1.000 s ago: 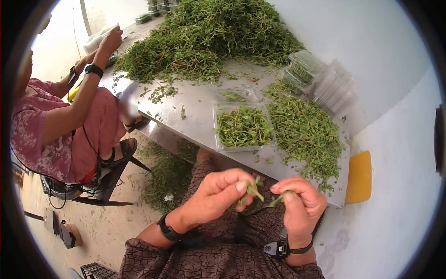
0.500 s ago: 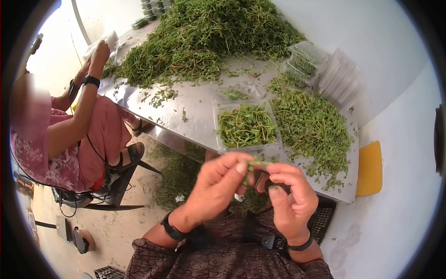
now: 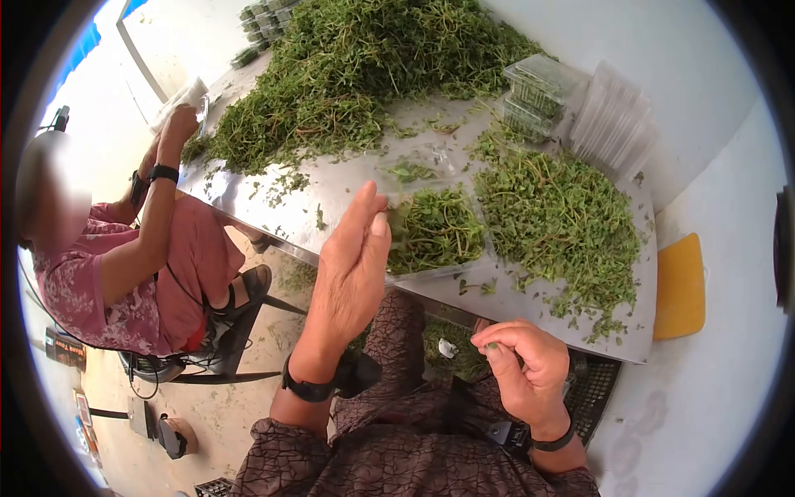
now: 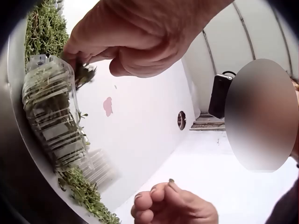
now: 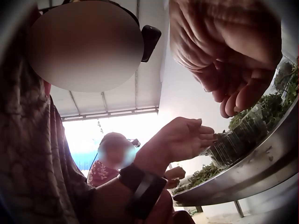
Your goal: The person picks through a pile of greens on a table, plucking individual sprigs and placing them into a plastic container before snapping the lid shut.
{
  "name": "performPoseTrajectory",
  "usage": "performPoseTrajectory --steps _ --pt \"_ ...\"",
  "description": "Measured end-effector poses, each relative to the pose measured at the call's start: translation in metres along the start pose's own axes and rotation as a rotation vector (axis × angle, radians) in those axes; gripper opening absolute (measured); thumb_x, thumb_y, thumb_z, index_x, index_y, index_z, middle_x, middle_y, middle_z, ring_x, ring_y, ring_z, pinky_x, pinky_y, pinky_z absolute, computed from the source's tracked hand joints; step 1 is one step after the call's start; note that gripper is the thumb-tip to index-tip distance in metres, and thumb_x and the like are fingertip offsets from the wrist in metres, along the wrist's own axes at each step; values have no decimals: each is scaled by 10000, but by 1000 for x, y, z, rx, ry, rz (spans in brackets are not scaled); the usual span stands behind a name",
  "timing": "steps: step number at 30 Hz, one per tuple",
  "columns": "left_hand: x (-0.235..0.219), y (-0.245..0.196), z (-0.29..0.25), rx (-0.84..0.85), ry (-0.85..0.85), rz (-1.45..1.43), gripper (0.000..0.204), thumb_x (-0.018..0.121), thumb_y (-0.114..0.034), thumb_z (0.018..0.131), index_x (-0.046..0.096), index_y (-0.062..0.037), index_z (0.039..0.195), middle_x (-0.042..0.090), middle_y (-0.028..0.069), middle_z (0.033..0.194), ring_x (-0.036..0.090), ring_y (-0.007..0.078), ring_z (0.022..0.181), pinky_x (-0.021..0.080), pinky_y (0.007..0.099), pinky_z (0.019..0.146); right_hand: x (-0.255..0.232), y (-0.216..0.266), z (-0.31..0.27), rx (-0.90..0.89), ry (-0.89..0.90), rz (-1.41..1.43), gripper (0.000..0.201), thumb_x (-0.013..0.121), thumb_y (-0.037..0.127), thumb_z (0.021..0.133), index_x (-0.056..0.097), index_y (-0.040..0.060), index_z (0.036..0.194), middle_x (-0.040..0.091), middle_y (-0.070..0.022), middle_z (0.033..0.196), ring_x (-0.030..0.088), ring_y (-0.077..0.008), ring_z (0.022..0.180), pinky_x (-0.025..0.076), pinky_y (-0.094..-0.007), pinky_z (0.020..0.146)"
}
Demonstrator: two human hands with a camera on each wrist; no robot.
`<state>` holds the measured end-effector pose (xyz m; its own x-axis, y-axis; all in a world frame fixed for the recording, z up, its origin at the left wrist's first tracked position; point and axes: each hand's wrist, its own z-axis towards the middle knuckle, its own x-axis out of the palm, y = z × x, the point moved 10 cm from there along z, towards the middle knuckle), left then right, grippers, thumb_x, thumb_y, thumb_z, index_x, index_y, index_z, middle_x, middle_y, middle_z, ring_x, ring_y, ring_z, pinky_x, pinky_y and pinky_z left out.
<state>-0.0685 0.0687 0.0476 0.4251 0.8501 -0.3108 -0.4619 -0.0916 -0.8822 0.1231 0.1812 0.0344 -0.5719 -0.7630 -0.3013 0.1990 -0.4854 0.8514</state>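
Observation:
My left hand [image 3: 352, 257] is raised at the left edge of a clear plastic tray [image 3: 489, 248] filled with cut green stems [image 3: 439, 228]. In the left wrist view, a small leafy sprig [image 4: 85, 74] is at the fingertips of the left hand [image 4: 135, 37], blurred. Over my lap, the right hand [image 3: 530, 373] has loosely curled fingers, with a small green bit at the thumb tip and no stem visible in it. The right wrist view shows the right hand [image 5: 229, 56] in front, the left hand [image 5: 180, 140] beyond it.
A large heap of greens [image 3: 373, 58] covers the table's back; a smaller pile [image 3: 555, 215] lies right of the tray. Filled boxes [image 3: 534, 91] and stacked empty ones [image 3: 613, 124] stand by the wall. Another person [image 3: 124, 273] sits at left.
The hands have moved apart. My left hand has gone from beside the right one up to the tray's left edge; the right has stayed low, and the stem between them is gone.

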Motion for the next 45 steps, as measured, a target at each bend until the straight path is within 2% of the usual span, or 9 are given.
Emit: performPoseTrajectory --steps 6,10,12,16,23,33,37,40,45 --pt "-11 -3 -8 -59 -15 -283 443 432 -213 1042 451 18 1418 563 171 1356 504 254 1287 402 332 1044 1 -2 2 7 44 -6 73 683 -12 826 662 -7 897 693 -115 833 628 -221 635 490 -301 590" --pt "-18 -2 -7 -135 25 -62 442 417 -247 1038 492 16 1386 483 191 1442 418 296 1375 343 393 1117 4 -6 3 -15 36 -6 74 683 -14 822 661 -4 892 695 -116 829 637 -233 643 496 -308 595" --pt "-8 -26 -6 272 76 122 423 440 -248 1015 546 5 1337 484 199 1438 408 335 1384 272 476 1154 6 -6 4 -18 54 -25 74 685 -15 818 661 -3 887 695 -119 827 645 -246 647 501 -317 595" --pt "29 -46 -12 542 199 632 469 385 -339 1027 620 6 1239 540 177 1383 360 374 1404 164 536 1185 12 -7 4 -49 73 -42 76 680 -23 811 653 -2 879 689 -123 809 644 -258 643 503 -324 593" --pt "34 -25 -12 465 273 632 456 408 -345 1022 655 28 1108 634 191 1209 436 370 1346 166 541 1191 14 -9 1 -16 116 -81 90 671 -38 792 638 0 867 670 -124 768 634 -276 629 494 -336 571" --pt "13 -54 -34 639 125 526 390 526 -306 963 647 40 1094 596 202 1286 475 387 1317 279 545 1143 -55 12 21 -36 -95 -443 83 678 12 820 660 22 899 673 -125 827 646 -264 650 494 -339 548" --pt "26 -72 -65 731 380 -20 295 587 -249 918 690 24 875 710 155 1026 684 347 989 534 469 894 -96 11 44 87 -208 -565 107 682 34 820 669 11 924 675 -145 821 662 -264 672 505 -346 588" --pt "56 -57 -87 606 688 -223 141 716 -124 797 701 0 861 718 127 922 698 312 906 560 431 798 -121 -12 64 261 -149 -718 177 668 54 844 656 -43 991 703 -151 922 678 -209 787 525 -308 700" --pt "84 -16 -105 479 778 -163 131 704 -129 831 672 -2 832 702 128 868 682 323 835 557 410 752 -139 -40 92 267 -106 -824 285 712 184 804 685 2 1021 690 -200 848 679 -325 778 514 -408 716"
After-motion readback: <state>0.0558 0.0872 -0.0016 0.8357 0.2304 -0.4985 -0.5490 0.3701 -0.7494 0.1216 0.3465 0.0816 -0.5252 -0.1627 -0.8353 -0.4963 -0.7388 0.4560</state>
